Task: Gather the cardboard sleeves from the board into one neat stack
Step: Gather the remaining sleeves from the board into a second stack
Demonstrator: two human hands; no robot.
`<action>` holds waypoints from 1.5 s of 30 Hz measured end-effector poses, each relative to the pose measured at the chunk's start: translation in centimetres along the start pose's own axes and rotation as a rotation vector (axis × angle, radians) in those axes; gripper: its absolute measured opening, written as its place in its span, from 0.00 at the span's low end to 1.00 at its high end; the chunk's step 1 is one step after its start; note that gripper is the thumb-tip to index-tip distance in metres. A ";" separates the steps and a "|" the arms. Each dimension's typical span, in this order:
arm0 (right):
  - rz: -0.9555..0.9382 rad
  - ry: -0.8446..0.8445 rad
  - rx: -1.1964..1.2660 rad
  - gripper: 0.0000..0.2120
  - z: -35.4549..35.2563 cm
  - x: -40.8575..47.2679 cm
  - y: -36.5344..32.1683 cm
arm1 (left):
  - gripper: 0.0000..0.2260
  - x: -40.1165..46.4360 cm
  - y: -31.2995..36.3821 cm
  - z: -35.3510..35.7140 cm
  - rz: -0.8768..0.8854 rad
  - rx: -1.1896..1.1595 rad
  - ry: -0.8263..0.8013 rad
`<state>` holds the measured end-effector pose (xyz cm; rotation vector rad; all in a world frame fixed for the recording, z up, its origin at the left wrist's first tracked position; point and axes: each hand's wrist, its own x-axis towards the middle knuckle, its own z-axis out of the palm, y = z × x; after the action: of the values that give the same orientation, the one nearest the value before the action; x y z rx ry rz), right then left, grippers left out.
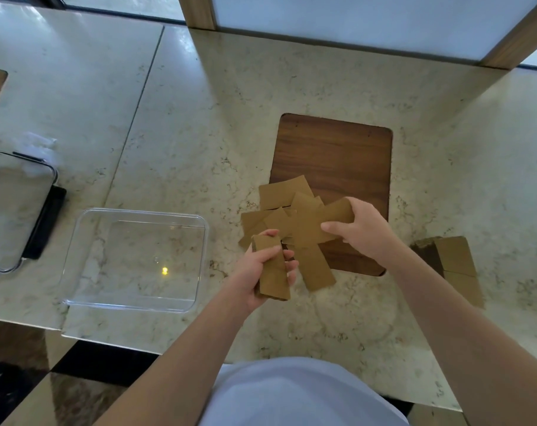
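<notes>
Loose cardboard sleeves (287,216) lie fanned over the near left corner of the wooden board (335,155), some spilling onto the worktop (199,124). The right hand (364,230) pinches 1 sleeve (319,224) above that pile. The left hand (262,265) grips a gathered stack (272,267) just below the pile. Left of that hand sits a clear container (135,259). Right of the right hand lies another bundle of sleeves (454,262).
</notes>
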<state>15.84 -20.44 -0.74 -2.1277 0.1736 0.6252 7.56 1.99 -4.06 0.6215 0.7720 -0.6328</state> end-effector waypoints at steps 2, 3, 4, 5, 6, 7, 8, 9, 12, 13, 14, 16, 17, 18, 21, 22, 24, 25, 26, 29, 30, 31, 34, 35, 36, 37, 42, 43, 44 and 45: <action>0.032 -0.223 0.001 0.15 -0.1 -1.1 -1.0 | 0.09 -0.1 -0.2 0.3 0.009 0.089 0.044; 0.048 -0.362 -0.012 0.16 0.0 -1.6 -1.5 | 0.09 -0.1 -0.3 0.3 -0.010 0.141 0.023; 0.049 -0.480 -0.041 0.17 0.4 -2.1 -2.1 | 0.15 -0.2 -0.4 0.3 -0.052 0.193 -0.049; 0.030 -0.555 -0.088 0.17 1.0 -2.4 -2.6 | 0.21 -0.4 -0.7 0.2 -0.106 0.220 -0.165; -0.004 -0.580 -0.146 0.17 1.7 -2.6 -2.9 | 0.26 -0.6 -1.0 0.4 -0.152 0.218 -0.284; -0.049 -0.561 -0.212 0.17 2.5 -2.6 -3.1 | 0.30 -0.8 -1.2 0.3 -0.177 0.201 -0.360; -0.086 -0.518 -0.276 0.19 3.2 -2.5 -3.3 | 0.31 -1.0 -1.3 0.3 -0.182 0.178 -0.388; -0.107 -0.465 -0.333 0.21 3.6 -2.5 -3.3 | 0.31 -1.0 -1.4 0.2 -0.174 0.146 -0.394; -0.120 -0.418 -0.420 0.28 4.8 -2.1 -3.1 | 0.29 -1.3 -1.3 -0.2 -0.144 0.027 -0.371; -0.161 -0.394 -0.467 0.31 5.1 -1.7 -2.8 | 0.29 -1.3 -1.2 -0.4 -0.144 -0.005 -0.354; -0.205 -0.345 -0.503 0.32 5.4 -1.4 -2.5 | 0.29 -1.3 -1.2 -0.5 -0.139 -0.028 -0.334; -0.216 -0.183 -0.452 0.32 5.6 -0.2 -1.8 | 0.26 -1.4 -1.1 -0.7 -0.106 -0.075 -0.288; -0.207 -0.120 -0.429 0.32 6.2 0.8 -1.8 | 0.23 -1.6 -0.9 -1.2 -0.070 -0.111 -0.251; -0.212 -0.077 -0.473 0.31 6.7 1.6 -1.8 | 0.20 -1.7 -0.8 -1.4 -0.045 -0.142 -0.218; -0.349 -0.137 -0.807 0.34 9.0 3.2 -2.1 | 0.18 -2.3 -0.7 -2.9 0.014 -0.214 -0.121; -0.387 -0.160 -0.854 0.35 9.6 3.4 -2.2 | 0.18 -2.4 -0.8 -3.4 0.022 -0.226 -0.110; -0.430 -0.148 -0.877 0.35 10.3 3.7 -2.1 | 0.17 -2.5 -1.1 -4.4 0.022 -0.248 -0.099; -0.433 -0.126 -0.891 0.35 10.2 3.7 -2.2 | 0.17 -2.5 -1.2 -4.6 0.021 -0.256 -0.088; -0.439 -0.098 -0.913 0.34 10.1 3.7 -2.3 | 0.16 -2.6 -1.4 -4.8 0.023 -0.258 -0.071; -0.482 -0.094 -0.886 0.22 9.5 3.1 -2.8 | 0.17 -2.6 -1.6 -5.1 0.043 -0.217 0.037; -0.441 -0.162 -0.784 0.17 9.2 2.8 -2.8 | 0.20 -2.6 -1.6 -5.1 0.075 -0.176 0.096; -0.343 -0.241 -0.648 0.16 8.8 2.6 -2.7 | 0.23 -2.7 -1.7 -4.9 0.126 -0.116 0.155; 0.005 -0.232 -0.146 0.16 7.8 1.2 -2.9 | 0.30 -2.8 -1.7 -4.0 0.296 0.041 0.241; 0.113 -0.209 -0.034 0.19 7.9 0.3 -3.0 | 0.32 -2.8 -1.6 -3.7 0.327 0.054 0.251; 0.192 -0.221 0.054 0.20 8.3 -0.6 -3.1 | 0.33 -2.7 -1.5 -3.3 0.345 0.056 0.249; 0.241 -0.279 0.105 0.19 8.8 -1.5 -3.3 | 0.32 -2.5 -1.3 -3.0 0.350 0.057 0.234; 0.156 -0.397 -0.233 0.20 9.9 -2.4 -3.7 | 0.24 -1.4 -0.2 -1.8 0.264 0.053 0.192; 0.149 -0.328 -0.279 0.19 9.5 -1.6 -3.7 | 0.25 -1.5 0.0 -2.0 0.236 -0.010 0.155; 0.116 -0.215 -0.335 0.16 9.0 -0.9 -3.7 | 0.26 -1.5 0.2 -2.0 0.211 -0.081 0.112; 0.052 -0.087 -0.405 0.13 8.6 0.0 -3.7 | 0.28 -1.6 0.2 -2.3 0.189 -0.156 0.074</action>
<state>13.88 -11.35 -2.18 -2.4834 0.0567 0.8388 5.88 4.18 -4.04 0.5690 0.8125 -0.3739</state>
